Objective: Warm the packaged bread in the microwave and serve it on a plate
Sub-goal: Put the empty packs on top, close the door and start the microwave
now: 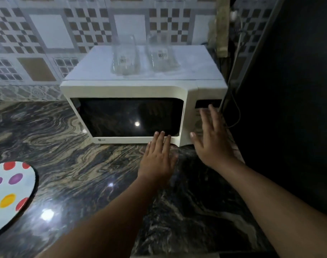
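Note:
A white microwave [121,90] stands on the dark marbled counter [66,149] with its door closed and its window dark. My left hand [158,157] reaches out with straight fingers, whose tips touch the door's lower right corner. My right hand [213,140] is spread flat in front of the control panel [198,116], fingers straight, below the dark display [205,103]. A white plate [12,194] with red, purple and yellow dots lies at the left edge of the counter. No packaged bread is visible.
Two clear glass containers [124,56] [161,54] with barcode labels stand on top of the microwave. A patterned tiled wall [47,34] runs behind. A large dark surface [289,108] fills the right side, with a cable [238,112] beside the microwave.

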